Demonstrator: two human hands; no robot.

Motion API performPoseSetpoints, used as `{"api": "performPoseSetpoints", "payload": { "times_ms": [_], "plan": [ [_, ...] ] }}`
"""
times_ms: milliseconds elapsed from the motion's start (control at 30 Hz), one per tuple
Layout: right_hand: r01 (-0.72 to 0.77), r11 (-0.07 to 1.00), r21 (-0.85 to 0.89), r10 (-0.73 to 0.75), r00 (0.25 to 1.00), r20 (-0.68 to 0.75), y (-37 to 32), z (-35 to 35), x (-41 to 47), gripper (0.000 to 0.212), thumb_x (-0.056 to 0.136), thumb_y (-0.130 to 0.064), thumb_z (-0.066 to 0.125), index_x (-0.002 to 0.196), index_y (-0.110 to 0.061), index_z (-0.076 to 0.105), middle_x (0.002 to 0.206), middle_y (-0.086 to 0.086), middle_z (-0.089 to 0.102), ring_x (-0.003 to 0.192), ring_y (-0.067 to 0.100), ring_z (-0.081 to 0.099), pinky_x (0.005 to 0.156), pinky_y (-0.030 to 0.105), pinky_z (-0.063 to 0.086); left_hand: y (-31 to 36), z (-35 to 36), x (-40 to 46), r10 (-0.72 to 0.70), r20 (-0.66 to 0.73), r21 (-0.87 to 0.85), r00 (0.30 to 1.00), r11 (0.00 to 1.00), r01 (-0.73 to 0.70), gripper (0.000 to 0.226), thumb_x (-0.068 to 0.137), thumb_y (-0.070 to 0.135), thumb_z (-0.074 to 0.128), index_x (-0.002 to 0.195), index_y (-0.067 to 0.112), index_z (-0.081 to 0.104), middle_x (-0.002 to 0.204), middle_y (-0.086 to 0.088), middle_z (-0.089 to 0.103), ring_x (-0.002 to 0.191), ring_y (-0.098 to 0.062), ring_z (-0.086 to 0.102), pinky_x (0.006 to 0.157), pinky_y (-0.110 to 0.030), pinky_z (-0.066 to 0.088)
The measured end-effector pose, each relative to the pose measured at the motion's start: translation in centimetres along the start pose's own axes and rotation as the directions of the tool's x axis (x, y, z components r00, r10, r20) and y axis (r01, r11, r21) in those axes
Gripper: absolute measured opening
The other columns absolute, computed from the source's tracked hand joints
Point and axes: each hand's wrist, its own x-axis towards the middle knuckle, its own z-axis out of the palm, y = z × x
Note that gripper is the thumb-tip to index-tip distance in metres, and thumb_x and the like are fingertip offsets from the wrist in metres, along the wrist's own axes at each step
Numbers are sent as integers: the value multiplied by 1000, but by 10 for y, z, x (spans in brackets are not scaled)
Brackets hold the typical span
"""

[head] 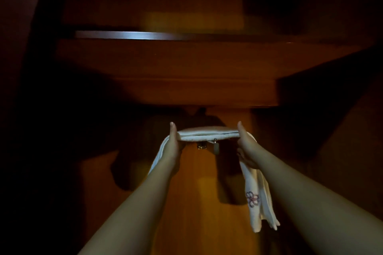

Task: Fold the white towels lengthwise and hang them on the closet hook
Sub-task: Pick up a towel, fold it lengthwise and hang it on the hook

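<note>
The left hand and right hand each pinch the folded white towel in a thumb-and-finger grip — stretched level just above the closet hook, ends hanging down.

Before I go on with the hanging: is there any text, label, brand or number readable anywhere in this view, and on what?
None: no word, number or brand can be read in this view.
The white towel, held stretched between the left hand and right hand, bears only an embroidered flower outline on its hanging right end, no lettering.
The metal hook and the wooden closet panel show no markings; the dark surroundings are too dim to check.
</note>
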Motion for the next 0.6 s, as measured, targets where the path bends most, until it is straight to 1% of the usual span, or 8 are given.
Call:
{"api": "performPoseSetpoints", "payload": {
  "times_ms": [33, 133, 200, 300, 367, 400, 500, 600],
  "plan": [
    [1, 1000, 14, -1, 1000, -3, 0, 2, 3, 99, 85, -86, 29, 161, -24, 16, 164, 13, 25, 150, 31, 28, 123, 49, 20, 0, 0, 4, -11, 11, -13, 1000, 1000, 12, 93, 88, 81, 27, 143, 9, 49, 127, -17, 63, 107, -22, 65, 86, -35, 51],
    [4, 999, 44, -4, 1000, -9, 0, 7, 13, 96, 88, -83, 27, 161, -24, 12, 165, 14, 22, 151, 32, 24, 123, 49, 19, -4, -4, 16, -27, -5, -20, 1000, 999, 27, 91, 87, 82, 29, 135, 9, 56, 125, -20, 65, 114, -30, 64, 104, -49, 47],
    [-31, 999, 27, 31, 999, -18, 4, 10, 14, 94, 89, -82, 28, 161, -23, 11, 165, 13, 20, 151, 32, 23, 123, 48, 20, -9, -7, 21, -47, -19, -20, 999, 999, 47, 87, 91, 78, 27, 132, 9, 58, 122, -20, 67, 113, -31, 65, 103, -49, 49],
    [-87, 996, 28, 87, 996, 11, 15, 14, 16, 90, 92, -79, 26, 160, -21, 16, 165, 11, 21, 151, 30, 22, 122, 45, 20, -20, -15, 22, -81, -23, -48, 996, 996, 80, 76, 94, 74, 25, 115, 15, 66, 92, -9, 77, 86, -19, 75, 66, -32, 59],
    [-97, 995, 36, 95, 995, 43, 22, 17, 19, 88, 93, -78, 24, 159, -21, 20, 165, 10, 23, 152, 29, 21, 121, 44, 19, -29, -22, 24, -84, -29, -50, 996, 995, 82, 68, 94, 74, 23, 102, 21, 66, 71, 4, 76, 65, -6, 73, 45, -20, 54],
    [-97, 995, 36, 95, 994, 54, 25, 18, 20, 87, 93, -78, 23, 159, -22, 22, 165, 10, 24, 152, 29, 21, 121, 44, 19, -34, -25, 26, -81, -36, -56, 996, 995, 79, 66, 95, 73, 24, 100, 22, 66, 68, 7, 75, 60, -3, 71, 41, -18, 52],
    [-80, 996, 42, 79, 997, 26, 26, 25, 23, 86, 94, -78, 21, 158, -21, 26, 163, 10, 29, 150, 29, 25, 119, 44, 21, -37, -26, 28, -99, -81, -78, 992, 993, 93, 65, 100, 66, 27, 103, 14, 66, 69, 1, 75, 65, -13, 73, 48, -24, 55],
    [-106, 992, 69, 107, 994, -13, 21, 31, 27, 85, 94, -78, 19, 155, -21, 33, 158, 8, 39, 147, 28, 33, 116, 44, 27, -38, -28, 32, -124, -121, -45, 985, 992, 119, 52, 103, 57, 33, 117, 16, 63, 89, -7, 71, 86, -20, 68, 70, -33, 53]
  ]
}}
